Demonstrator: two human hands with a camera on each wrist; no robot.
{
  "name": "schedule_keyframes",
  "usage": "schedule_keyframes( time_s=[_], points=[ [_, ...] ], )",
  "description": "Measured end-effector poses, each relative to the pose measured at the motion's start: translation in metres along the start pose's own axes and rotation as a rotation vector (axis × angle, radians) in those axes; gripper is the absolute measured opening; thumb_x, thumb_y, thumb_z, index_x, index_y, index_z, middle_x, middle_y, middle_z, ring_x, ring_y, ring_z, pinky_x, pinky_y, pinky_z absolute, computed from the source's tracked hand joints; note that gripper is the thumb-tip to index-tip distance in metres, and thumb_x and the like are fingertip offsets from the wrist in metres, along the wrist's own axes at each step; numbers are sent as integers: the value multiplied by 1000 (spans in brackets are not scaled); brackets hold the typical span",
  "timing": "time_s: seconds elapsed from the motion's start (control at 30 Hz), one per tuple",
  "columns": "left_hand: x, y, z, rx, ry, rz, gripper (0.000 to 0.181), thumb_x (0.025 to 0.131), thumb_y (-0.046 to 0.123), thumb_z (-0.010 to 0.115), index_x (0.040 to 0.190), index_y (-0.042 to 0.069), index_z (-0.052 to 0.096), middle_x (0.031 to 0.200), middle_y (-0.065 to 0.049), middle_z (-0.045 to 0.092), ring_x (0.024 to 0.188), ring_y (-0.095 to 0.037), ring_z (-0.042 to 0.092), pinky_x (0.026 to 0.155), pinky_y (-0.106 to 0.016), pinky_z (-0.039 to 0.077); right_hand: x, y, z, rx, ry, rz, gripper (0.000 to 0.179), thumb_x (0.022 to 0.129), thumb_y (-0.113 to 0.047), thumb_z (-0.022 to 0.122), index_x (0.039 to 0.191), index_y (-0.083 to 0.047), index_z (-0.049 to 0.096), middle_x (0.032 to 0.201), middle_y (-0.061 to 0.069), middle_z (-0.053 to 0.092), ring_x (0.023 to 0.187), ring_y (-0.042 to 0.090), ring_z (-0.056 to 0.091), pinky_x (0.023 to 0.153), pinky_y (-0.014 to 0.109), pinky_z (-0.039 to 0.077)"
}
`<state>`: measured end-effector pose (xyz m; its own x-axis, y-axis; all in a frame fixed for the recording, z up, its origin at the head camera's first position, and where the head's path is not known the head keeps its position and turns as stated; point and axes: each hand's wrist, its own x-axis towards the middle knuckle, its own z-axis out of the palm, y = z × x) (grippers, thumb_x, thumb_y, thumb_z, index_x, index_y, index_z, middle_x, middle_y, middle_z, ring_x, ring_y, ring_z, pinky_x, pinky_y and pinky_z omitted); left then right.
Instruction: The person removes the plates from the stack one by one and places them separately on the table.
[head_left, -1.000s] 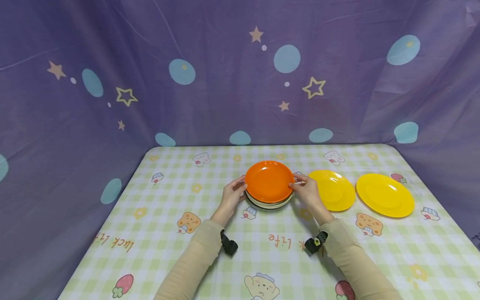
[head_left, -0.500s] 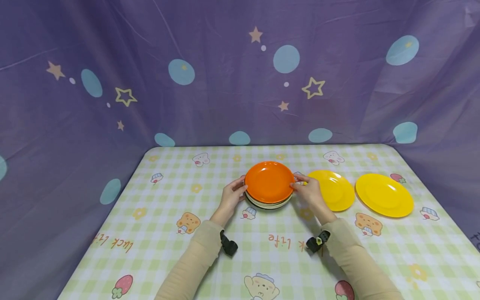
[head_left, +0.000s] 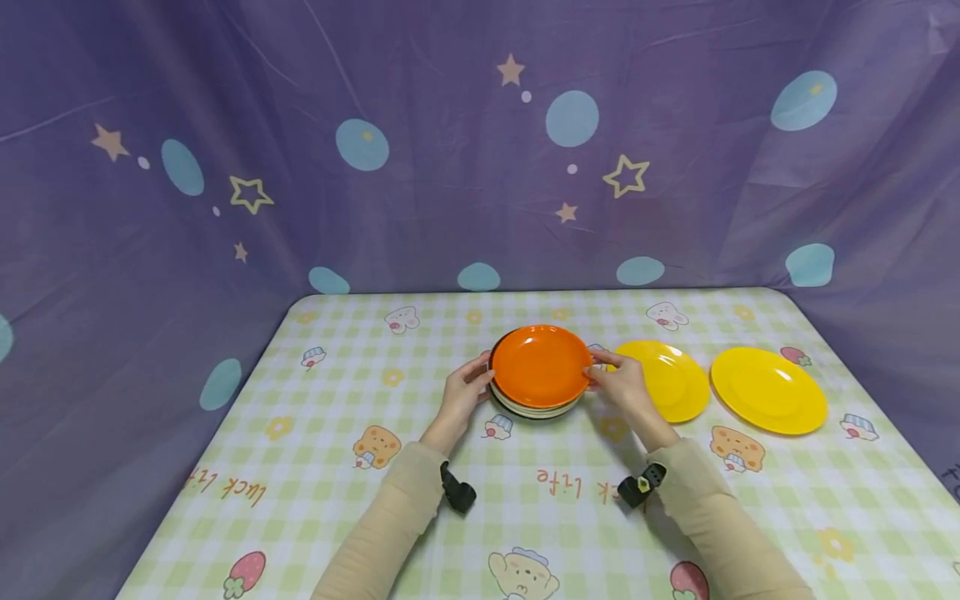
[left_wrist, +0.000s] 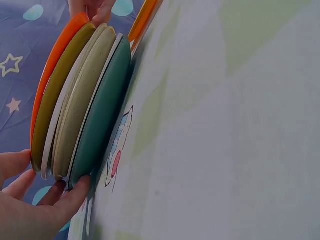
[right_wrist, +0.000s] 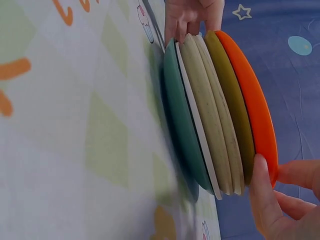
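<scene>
An orange plate [head_left: 542, 367] tops a stack of plates [head_left: 538, 410] in the middle of the table. Olive, cream, white and teal rims show below it in both wrist views, the teal plate [left_wrist: 102, 115] lowest. My left hand [head_left: 461, 396] grips the stack's left side, its fingers spread over the plates' edges from orange down to teal. At the opposite side my right hand [head_left: 621, 385] pinches the rim of the orange plate, which sits slightly to the right of the plates under it. Near the right hand, the olive plate [right_wrist: 230, 100] lies directly beneath the orange one.
Two yellow plates lie to the right: a nearer yellow plate [head_left: 667, 383] close behind my right hand, and another yellow plate [head_left: 768, 390] farther right. A checked cloth [head_left: 315, 533] covers the table, and a purple curtain [head_left: 450, 225] hangs behind it.
My right hand has shifted a little to the right, drawing the orange plate slightly right and nearer over the stack. The left hand and the lower plates have barely moved.
</scene>
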<state>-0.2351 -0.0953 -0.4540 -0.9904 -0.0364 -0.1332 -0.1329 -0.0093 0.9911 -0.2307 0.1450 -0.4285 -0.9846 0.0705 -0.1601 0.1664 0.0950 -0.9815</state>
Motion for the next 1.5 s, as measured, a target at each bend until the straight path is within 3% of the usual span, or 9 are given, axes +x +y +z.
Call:
schedule_keyframes(
  time_s=[0.23,0.7,0.93,1.23,1.5],
  points=[
    [0,0,0,6,10,-1,36,86,9,56,122,12,55,119,-10,53,100,-18,52,77,-32,49,-4,-5,-5,-11,-47,10,43,84,2,52,126,4,45,119,26,47,57,6,60,76,41,49],
    [-1,1,0,-19,0,21,36,86,5,55,122,8,54,117,-14,53,93,-14,53,76,-32,50,-7,-8,-20,-35,-105,-37,40,85,1,51,124,7,45,120,29,47,63,6,61,64,23,53],
    [0,-1,0,-4,10,17,37,86,4,55,122,8,54,119,-14,53,97,-17,53,76,-31,50,-12,-9,-33,-110,-112,-74,39,85,-2,53,123,6,48,118,28,50,66,4,60,65,23,52],
    [1,-1,0,-2,18,11,37,85,4,55,122,9,53,121,-13,52,101,-20,53,78,-31,50,-20,-11,-45,-105,-126,-108,42,84,-1,55,123,9,45,118,31,48,67,2,60,63,23,52],
    [1,-1,1,-13,21,13,38,84,2,56,121,7,53,120,-14,53,99,-19,54,77,-31,50,-28,-11,-63,-168,-159,-77,45,85,-7,57,125,9,43,123,31,44,70,3,61,67,25,52]
  ],
)
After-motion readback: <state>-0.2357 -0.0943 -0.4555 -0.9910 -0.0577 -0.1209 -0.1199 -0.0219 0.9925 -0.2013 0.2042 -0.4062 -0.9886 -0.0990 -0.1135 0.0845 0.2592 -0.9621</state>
